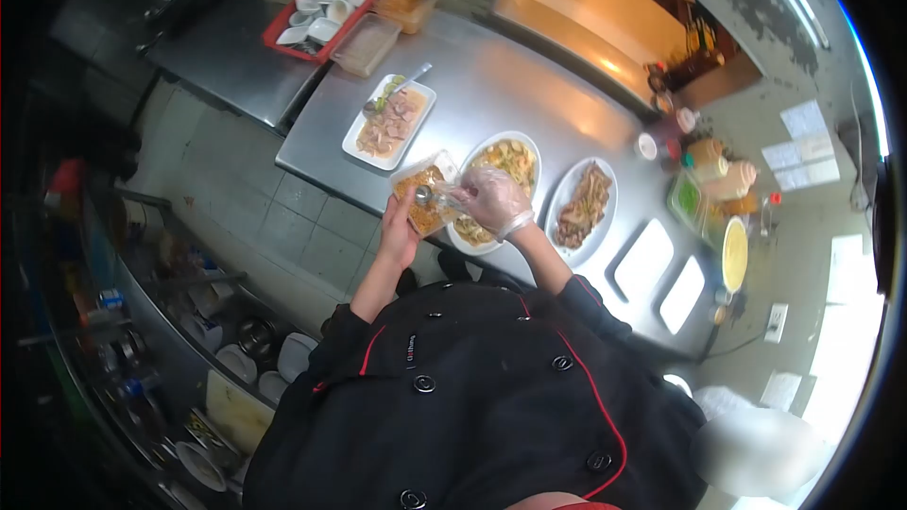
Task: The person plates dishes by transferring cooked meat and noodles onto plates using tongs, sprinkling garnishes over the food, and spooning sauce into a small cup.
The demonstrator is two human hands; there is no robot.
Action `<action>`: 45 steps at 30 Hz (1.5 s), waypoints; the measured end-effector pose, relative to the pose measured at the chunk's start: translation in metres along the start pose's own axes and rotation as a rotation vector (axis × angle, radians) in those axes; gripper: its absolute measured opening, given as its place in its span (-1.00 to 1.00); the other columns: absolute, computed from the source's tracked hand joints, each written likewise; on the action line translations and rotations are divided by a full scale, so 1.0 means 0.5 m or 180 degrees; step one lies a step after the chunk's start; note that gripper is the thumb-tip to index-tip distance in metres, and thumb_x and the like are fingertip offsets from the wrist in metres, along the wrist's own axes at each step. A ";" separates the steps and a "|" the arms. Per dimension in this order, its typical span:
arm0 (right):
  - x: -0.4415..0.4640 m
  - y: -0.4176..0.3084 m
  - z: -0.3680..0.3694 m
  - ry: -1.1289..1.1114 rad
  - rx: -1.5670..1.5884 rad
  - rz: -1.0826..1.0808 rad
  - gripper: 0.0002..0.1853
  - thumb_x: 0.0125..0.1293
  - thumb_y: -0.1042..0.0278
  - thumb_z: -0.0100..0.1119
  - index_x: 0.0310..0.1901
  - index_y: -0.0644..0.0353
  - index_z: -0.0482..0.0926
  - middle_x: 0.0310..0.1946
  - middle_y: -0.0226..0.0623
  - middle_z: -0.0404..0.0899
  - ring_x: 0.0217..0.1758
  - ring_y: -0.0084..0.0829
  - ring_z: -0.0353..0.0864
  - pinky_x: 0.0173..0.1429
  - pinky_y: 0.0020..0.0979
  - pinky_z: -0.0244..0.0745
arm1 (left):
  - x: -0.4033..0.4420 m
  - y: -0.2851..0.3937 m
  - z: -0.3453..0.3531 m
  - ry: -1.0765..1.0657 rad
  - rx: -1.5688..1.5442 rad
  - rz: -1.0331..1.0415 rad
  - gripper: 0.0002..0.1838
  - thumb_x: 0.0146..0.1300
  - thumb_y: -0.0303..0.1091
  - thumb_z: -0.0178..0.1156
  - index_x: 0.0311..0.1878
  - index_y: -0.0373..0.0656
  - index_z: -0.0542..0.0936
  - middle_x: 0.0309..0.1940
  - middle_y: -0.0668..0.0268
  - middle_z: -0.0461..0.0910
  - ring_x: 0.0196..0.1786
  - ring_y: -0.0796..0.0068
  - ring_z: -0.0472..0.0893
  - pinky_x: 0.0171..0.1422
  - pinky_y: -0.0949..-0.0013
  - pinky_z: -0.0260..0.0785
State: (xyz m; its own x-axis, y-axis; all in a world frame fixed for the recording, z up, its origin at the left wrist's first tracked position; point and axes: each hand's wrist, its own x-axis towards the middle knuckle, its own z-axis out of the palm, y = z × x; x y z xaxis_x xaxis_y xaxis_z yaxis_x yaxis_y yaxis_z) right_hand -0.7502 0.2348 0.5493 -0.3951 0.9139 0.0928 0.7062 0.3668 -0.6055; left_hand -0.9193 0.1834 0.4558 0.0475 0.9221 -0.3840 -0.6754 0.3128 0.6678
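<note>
My bare left hand (399, 229) is wrapped round a clear plastic container (431, 219) of orange-brown crumbs, tilted above the counter's front edge. My right hand (498, 198), in a clear plastic glove, is closed on a metal spoon (424, 195) whose bowl is at the crumbs. Below the right hand, partly hidden by it, lies an oval plate (536, 168) of yellowish mixed food. To its right is a second oval plate (605, 224) with browned meat. On the left a rectangular dish (358, 150) holds sliced meat, green pieces and a spoon.
Two white rectangular plates (646, 261) lie at the counter's right. Sauce bottles (732, 179) and a tub of green bits (688, 200) line the wall. A red tray (271, 36) of small white dishes and plastic containers (364, 45) stand back left. Shelves with dishes (236, 364) are lower left.
</note>
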 end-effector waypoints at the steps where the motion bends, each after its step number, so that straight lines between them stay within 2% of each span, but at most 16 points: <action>1: 0.008 -0.002 -0.009 0.0064 0.0080 0.0180 -0.71 0.08 0.13 0.25 -0.52 0.21 0.53 -0.53 -0.15 0.53 -0.40 -0.14 0.55 -0.30 -0.20 0.43 | -0.003 0.001 -0.004 -0.0022 0.0000 0.0053 -0.52 0.36 -0.03 -0.08 0.26 -0.01 0.21 0.15 0.28 0.39 0.17 0.29 0.45 0.05 0.00 0.43; 6: 0.050 0.040 0.005 -0.1133 -0.0142 0.0675 -0.69 0.06 0.13 0.25 -0.53 0.23 0.48 -0.64 -0.17 0.47 -0.53 -0.29 0.52 -0.40 -0.32 0.40 | -0.031 0.015 -0.003 -0.0161 -0.0215 -0.0316 -0.53 0.33 -0.08 0.03 0.19 -0.10 0.25 0.06 0.26 0.42 0.06 0.31 0.51 -0.04 0.07 0.51; 10: 0.070 0.046 0.022 -0.1482 0.0978 0.1148 -0.81 0.01 0.34 0.21 -0.62 0.23 0.48 -0.77 -0.21 0.39 -0.70 -0.31 0.42 -0.50 -0.33 0.37 | -0.038 0.021 -0.024 -0.0190 -0.0266 -0.0535 -0.43 0.31 0.06 -0.02 0.25 -0.09 0.22 0.12 0.21 0.39 0.09 0.26 0.50 -0.07 0.00 0.49; 13: 0.148 0.193 0.072 -0.1859 0.0686 -0.1971 -0.85 -0.24 0.35 0.28 -0.66 0.19 0.50 -0.72 -0.17 0.43 -0.54 -0.21 0.48 -0.39 -0.23 0.38 | -0.050 0.023 -0.028 0.0188 -0.0376 -0.0388 -0.33 0.29 0.13 -0.03 0.32 -0.08 0.17 0.22 0.14 0.28 0.17 0.19 0.44 0.06 -0.05 0.40; 14: 0.170 0.194 0.056 -0.1206 -0.0639 -0.2708 -0.86 -0.34 0.34 0.27 -0.71 0.12 0.50 -0.74 -0.20 0.40 -0.54 -0.17 0.45 -0.39 -0.19 0.38 | -0.054 0.024 -0.032 0.0390 -0.0415 -0.0305 -0.30 0.28 0.16 -0.03 0.34 -0.07 0.14 0.26 0.12 0.24 0.19 0.17 0.41 0.09 -0.07 0.36; 16: 0.244 0.264 0.052 -0.0885 -0.0046 -0.2514 -0.90 -0.10 0.50 0.21 -0.66 0.20 0.49 -0.70 -0.26 0.40 -0.65 -0.33 0.37 -0.51 -0.38 0.34 | -0.057 0.018 -0.061 0.0730 -0.0517 -0.0078 -0.27 0.26 0.17 -0.02 0.36 -0.07 0.11 0.30 0.11 0.16 0.22 0.14 0.38 0.14 -0.09 0.30; 18: 0.332 0.289 0.037 -0.1341 0.0444 0.0850 -0.91 -0.04 0.33 0.20 -0.60 0.09 0.61 -0.62 -0.22 0.55 -0.46 -0.26 0.57 -0.34 -0.24 0.44 | -0.062 0.008 -0.110 0.1136 -0.0575 0.0151 -0.29 0.27 0.12 0.00 0.36 -0.06 0.12 0.31 0.11 0.17 0.21 0.17 0.39 0.14 -0.03 0.30; 21: 0.528 0.499 0.107 -0.0454 -0.0480 0.0663 -0.85 0.12 0.33 0.10 -0.50 0.13 0.63 -0.51 -0.21 0.63 -0.41 -0.36 0.63 -0.29 -0.31 0.49 | -0.091 -0.029 -0.215 0.1736 -0.0366 0.0357 -0.33 0.27 0.06 0.03 0.34 -0.07 0.17 0.27 0.12 0.24 0.19 0.22 0.41 0.14 0.04 0.30; 27: 0.702 0.418 0.105 0.0214 -0.0072 0.1741 -0.72 0.21 0.21 0.06 -0.14 0.17 0.59 -0.19 -0.16 0.63 -0.18 -0.42 0.62 -0.24 -0.43 0.48 | -0.219 -0.139 -0.384 0.3108 -0.0475 0.0213 -0.53 0.26 -0.10 0.11 0.17 -0.05 0.32 0.16 0.20 0.40 0.13 0.27 0.47 0.12 0.11 0.30; 29: 0.766 0.510 0.160 -0.0134 -0.1574 0.0631 -0.66 0.29 0.12 -0.05 -0.25 0.23 0.59 -0.31 -0.11 0.63 -0.28 -0.30 0.64 -0.25 -0.27 0.45 | -0.265 -0.180 -0.418 0.3268 -0.0597 0.0077 -0.56 0.27 -0.12 0.11 0.16 -0.02 0.33 0.16 0.20 0.40 0.12 0.26 0.47 0.11 0.11 0.31; 34: 0.577 0.333 0.105 0.0590 0.1752 0.0476 -0.63 0.36 0.14 -0.16 -0.25 0.25 0.57 -0.44 -0.20 0.56 -0.45 -0.42 0.53 -0.39 -0.39 0.41 | -0.338 -0.350 -0.572 0.3273 -0.0106 -0.0266 -0.57 0.26 -0.19 0.10 0.16 -0.03 0.32 0.09 0.18 0.45 0.04 0.26 0.53 0.02 0.13 0.34; 36: 0.623 0.463 0.272 0.2143 0.1086 0.0043 -0.72 0.23 0.15 0.08 -0.33 0.23 0.57 -0.40 -0.11 0.55 -0.28 -0.29 0.52 -0.14 -0.32 0.42 | -0.362 -0.479 -0.719 0.2877 0.0147 -0.0189 -0.65 0.23 -0.21 0.11 0.05 -0.10 0.44 -0.06 0.17 0.57 -0.08 0.31 0.60 -0.08 0.18 0.40; 37: 0.542 0.339 0.220 0.2048 0.0894 0.1078 -0.71 0.15 0.14 0.15 -0.30 0.22 0.49 -0.33 -0.07 0.52 -0.22 -0.17 0.50 -0.06 -0.27 0.40 | -0.354 -0.462 -0.721 0.2720 0.0755 -0.0438 -0.67 0.23 -0.21 0.12 0.01 -0.12 0.46 -0.10 0.18 0.57 -0.11 0.32 0.60 -0.11 0.20 0.41; 40: 0.278 0.169 0.152 0.1261 0.2097 0.1129 -0.70 0.08 0.15 0.19 -0.32 0.24 0.53 -0.34 -0.06 0.57 -0.14 -0.16 0.56 0.01 -0.25 0.41 | -0.320 -0.395 -0.737 0.2131 0.2755 -0.1083 -0.73 0.21 -0.22 0.12 -0.10 -0.15 0.51 -0.25 0.19 0.59 -0.22 0.34 0.61 -0.19 0.23 0.42; 42: 0.130 0.060 0.105 0.0481 0.1470 0.1175 -0.83 0.05 0.28 0.20 -0.36 0.15 0.52 -0.41 -0.20 0.57 -0.28 -0.28 0.60 -0.16 -0.35 0.49 | -0.285 -0.334 -0.751 0.1760 0.3775 -0.1144 -0.76 0.21 -0.22 0.13 -0.17 -0.17 0.54 -0.35 0.20 0.61 -0.29 0.35 0.62 -0.24 0.25 0.42; 45: 0.009 0.041 0.201 0.0306 0.1683 0.0451 -0.83 -0.06 0.31 0.21 -0.43 0.17 0.50 -0.43 -0.13 0.53 -0.33 -0.11 0.54 -0.23 -0.23 0.44 | -0.205 -0.242 -0.781 0.1587 0.4541 -0.0864 -0.78 0.19 -0.23 0.14 -0.28 -0.20 0.59 -0.50 0.22 0.63 -0.40 0.37 0.64 -0.32 0.29 0.43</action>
State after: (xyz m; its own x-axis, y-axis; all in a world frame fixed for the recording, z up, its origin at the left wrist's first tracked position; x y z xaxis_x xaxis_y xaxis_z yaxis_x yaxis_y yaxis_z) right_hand -0.7965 0.2291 0.4577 -0.2449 0.9688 0.0383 0.3477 0.1246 -0.9293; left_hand -1.1302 -0.0380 0.1654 -0.3915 0.7264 -0.5648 0.5721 0.6729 0.4689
